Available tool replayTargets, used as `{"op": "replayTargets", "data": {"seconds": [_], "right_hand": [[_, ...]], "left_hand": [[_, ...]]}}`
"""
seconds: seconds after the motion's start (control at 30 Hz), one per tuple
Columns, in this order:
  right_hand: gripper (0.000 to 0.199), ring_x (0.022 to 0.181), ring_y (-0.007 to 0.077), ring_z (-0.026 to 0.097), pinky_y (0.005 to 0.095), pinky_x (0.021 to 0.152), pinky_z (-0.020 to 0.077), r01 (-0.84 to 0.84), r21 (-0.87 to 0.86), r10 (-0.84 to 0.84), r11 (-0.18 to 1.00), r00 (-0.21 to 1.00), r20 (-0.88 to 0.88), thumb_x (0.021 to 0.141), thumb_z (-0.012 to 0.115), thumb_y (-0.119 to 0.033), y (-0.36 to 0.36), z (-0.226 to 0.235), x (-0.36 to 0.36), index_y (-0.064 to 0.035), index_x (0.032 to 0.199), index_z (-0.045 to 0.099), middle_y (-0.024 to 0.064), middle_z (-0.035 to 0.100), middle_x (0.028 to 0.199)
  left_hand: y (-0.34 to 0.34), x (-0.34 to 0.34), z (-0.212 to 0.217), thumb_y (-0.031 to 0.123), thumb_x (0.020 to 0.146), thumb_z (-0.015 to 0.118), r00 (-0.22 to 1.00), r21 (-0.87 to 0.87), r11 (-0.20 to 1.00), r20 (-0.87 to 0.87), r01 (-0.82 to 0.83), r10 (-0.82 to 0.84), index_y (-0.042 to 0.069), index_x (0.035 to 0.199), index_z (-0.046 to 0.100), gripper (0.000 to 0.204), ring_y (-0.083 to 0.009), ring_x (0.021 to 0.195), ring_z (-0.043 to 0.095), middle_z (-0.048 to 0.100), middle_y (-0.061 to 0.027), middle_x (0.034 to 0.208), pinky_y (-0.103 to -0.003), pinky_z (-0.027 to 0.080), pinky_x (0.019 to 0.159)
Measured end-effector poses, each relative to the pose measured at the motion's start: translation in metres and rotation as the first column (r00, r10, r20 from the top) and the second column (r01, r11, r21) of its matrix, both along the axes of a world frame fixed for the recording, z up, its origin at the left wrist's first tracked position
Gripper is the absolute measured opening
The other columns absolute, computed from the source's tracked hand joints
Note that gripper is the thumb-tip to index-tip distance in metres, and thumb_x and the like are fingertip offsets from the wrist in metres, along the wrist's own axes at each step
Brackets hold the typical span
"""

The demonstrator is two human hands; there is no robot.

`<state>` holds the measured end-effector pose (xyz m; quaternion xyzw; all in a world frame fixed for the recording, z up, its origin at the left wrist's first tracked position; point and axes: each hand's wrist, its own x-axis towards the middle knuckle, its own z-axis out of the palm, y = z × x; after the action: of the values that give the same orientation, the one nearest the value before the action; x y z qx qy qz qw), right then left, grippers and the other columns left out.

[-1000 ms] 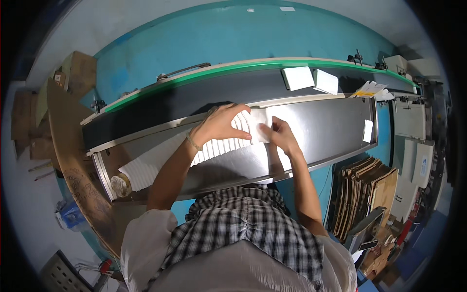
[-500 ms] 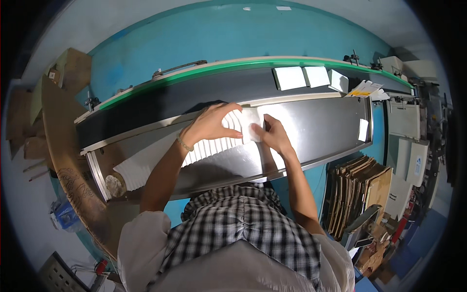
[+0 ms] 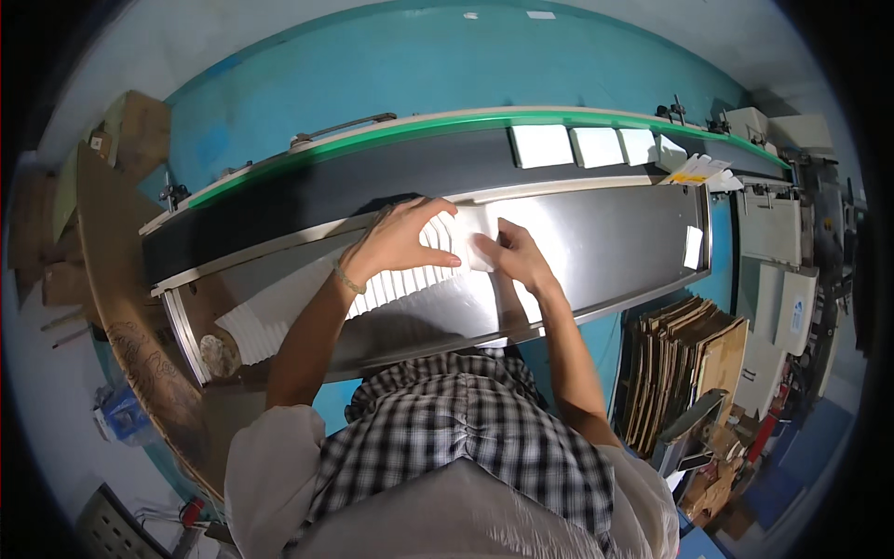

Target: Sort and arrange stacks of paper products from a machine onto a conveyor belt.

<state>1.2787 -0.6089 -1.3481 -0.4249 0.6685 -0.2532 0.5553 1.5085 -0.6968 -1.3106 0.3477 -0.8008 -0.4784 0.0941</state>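
A long row of thin white flat pieces, standing close together like folded cartons or packets, runs slantwise over a metal tray. My left hand curves over the row near its right end, thumb toward me and fingers at the far side, gripping it. At that end my right hand pinches a white flat piece between thumb and fingers. Glare on the metal blurs this piece's edges. Beyond the tray, several white flat pieces lie in a line on a dark conveyor belt.
A green rail edges the belt's far side. At its right are yellow-and-white pieces. A round pale object sits at the tray's left end. Stacked cardboard stands right of me; a brown board rises at the left.
The white pieces on the belt have shifted slightly left, and one more shows at the right end of their line. Both my hands keep nearly the same place at the row.
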Motion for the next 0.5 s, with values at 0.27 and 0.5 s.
{"op": "replayTargets", "data": {"seconds": [0.27,0.5], "right_hand": [[0.055,0.081,0.0172,0.064,0.0304,0.075,0.0521,0.104,-0.314,-0.120,0.944,0.992,-0.030,0.093,0.069,-0.044,-0.023,-0.004,0.026,0.0033,0.118,0.057,0.0080,0.065,0.094],[0.039,0.079,0.0152,0.061,0.0309,0.072,0.0492,0.034,-0.024,-0.034,0.999,0.999,0.006,0.098,0.062,-0.027,-0.006,0.008,0.021,0.0069,0.117,0.062,0.0110,0.068,0.089]], "left_hand": [[-0.003,0.005,-0.005,0.041,0.070,0.087,1.000,-0.048,0.999,-0.017,0.009,-0.010,0.008,0.126,0.057,0.071,-0.0375,0.116,0.060,0.063,-0.0181,0.123,-0.042,0.048,0.097],[0.003,0.021,-0.001,0.039,0.069,0.088,1.000,-0.024,0.999,-0.001,-0.025,0.025,0.010,0.128,0.057,0.073,-0.0359,0.118,0.058,0.062,-0.0158,0.127,-0.042,0.047,0.097]]}}
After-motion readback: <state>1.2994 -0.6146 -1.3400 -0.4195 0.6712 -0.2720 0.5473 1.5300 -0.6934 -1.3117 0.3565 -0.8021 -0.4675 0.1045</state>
